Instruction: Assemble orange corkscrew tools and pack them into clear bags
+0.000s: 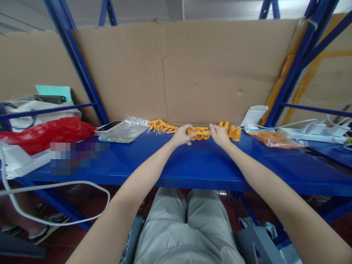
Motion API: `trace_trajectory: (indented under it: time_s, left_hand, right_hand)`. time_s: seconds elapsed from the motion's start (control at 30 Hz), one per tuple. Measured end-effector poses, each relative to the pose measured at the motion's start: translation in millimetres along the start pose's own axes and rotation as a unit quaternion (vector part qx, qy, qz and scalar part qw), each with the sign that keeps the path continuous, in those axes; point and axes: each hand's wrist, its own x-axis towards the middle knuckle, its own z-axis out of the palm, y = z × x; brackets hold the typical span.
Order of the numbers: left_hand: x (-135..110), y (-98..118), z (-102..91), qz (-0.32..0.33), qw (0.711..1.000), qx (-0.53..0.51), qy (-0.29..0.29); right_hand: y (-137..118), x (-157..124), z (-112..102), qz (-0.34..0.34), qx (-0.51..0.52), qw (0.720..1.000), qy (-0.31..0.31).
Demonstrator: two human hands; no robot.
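Hands, two: left hand (pixel 181 136), fingers half-curled against left end of yellow row (pixel 200 136); right hand (pixel 219 135), fingers bent at right end; whether either grips, cannot tell. Row lies on blue counter (pixel 192 165). Upright yellow pieces (pixel 232 131): about four. Phone (pixel 110 126): one. Clear bag (pixel 132 129): one, coloured print unreadable.

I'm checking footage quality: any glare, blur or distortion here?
Head view: highlights glint on the clear plastic bag; a sheen lies on the blue tabletop; the small orange pieces look soft; the forearms stretch toward the lower corners; pixelation masks a patch at left.
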Motion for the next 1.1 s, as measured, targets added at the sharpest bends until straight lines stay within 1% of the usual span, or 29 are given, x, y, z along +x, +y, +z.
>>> trace_trajectory:
  time_s: [0.03, 0.1, 0.17, 0.27, 0.4, 0.47, 0.53, 0.63, 0.73, 0.83, 0.9, 0.97, 1.1]
  left_hand:
    - [-0.5, 0.7, 1.1, 0.000, 1.000, 0.004, -0.001]
    - [-1.3, 1.7, 3.1, 0.003, 1.000, 0.015, 0.002]
    - [-1.7, 2.0, 4.5, 0.009, 1.000, 0.025, 0.006]
    - [-1.3, 1.5, 5.2, 0.016, 0.999, 0.034, 0.014]
    - [0.6, -0.2, 4.2, 0.015, 0.999, 0.037, 0.023]
    - [1.4, -1.6, 3.3, 0.009, 0.999, 0.040, 0.024]
    - [1.9, -3.0, 2.6, 0.005, 0.999, 0.043, 0.025]
    - [1.7, -4.5, 1.7, 0.006, 0.998, 0.050, 0.028]
    - [0.8, -4.8, 0.5, 0.010, 0.998, 0.057, 0.035]
    - [0.0, -4.0, -0.7, 0.013, 0.997, 0.061, 0.040]
    - [-0.3, -2.9, -1.5, 0.019, 0.997, 0.061, 0.040]
    - [-0.5, -1.6, -2.0, 0.024, 0.997, 0.058, 0.040]
    - [-1.2, 0.6, -3.2, 0.013, 0.997, 0.057, 0.045]
  right_hand:
    - [1.6, 1.4, 1.8, 0.011, 0.002, 1.000, 0.005]
    - [5.5, 4.3, 5.2, 0.047, 0.025, 0.999, -0.010]
    - [9.1, 6.4, 7.4, 0.095, 0.074, 0.991, -0.052]
    - [11.2, 7.2, 5.6, 0.146, 0.158, 0.968, -0.126]
    - [7.3, 5.2, -10.1, 0.154, 0.226, 0.937, -0.218]
    - [4.0, 3.3, -20.6, 0.137, 0.261, 0.916, -0.271]
    - [0.8, 0.8, -29.1, 0.126, 0.287, 0.901, -0.299]
    - [-3.6, -2.7, -33.8, 0.143, 0.314, 0.888, -0.303]
    - [-6.3, -4.4, -29.6, 0.176, 0.315, 0.882, -0.303]
    - [-7.0, -3.8, -22.7, 0.205, 0.275, 0.894, -0.290]
    - [-7.3, -3.1, -20.2, 0.208, 0.257, 0.901, -0.281]
    - [-8.2, -2.7, -20.7, 0.202, 0.263, 0.901, -0.281]
    - [-11.5, -3.5, -26.1, 0.207, 0.335, 0.876, -0.279]
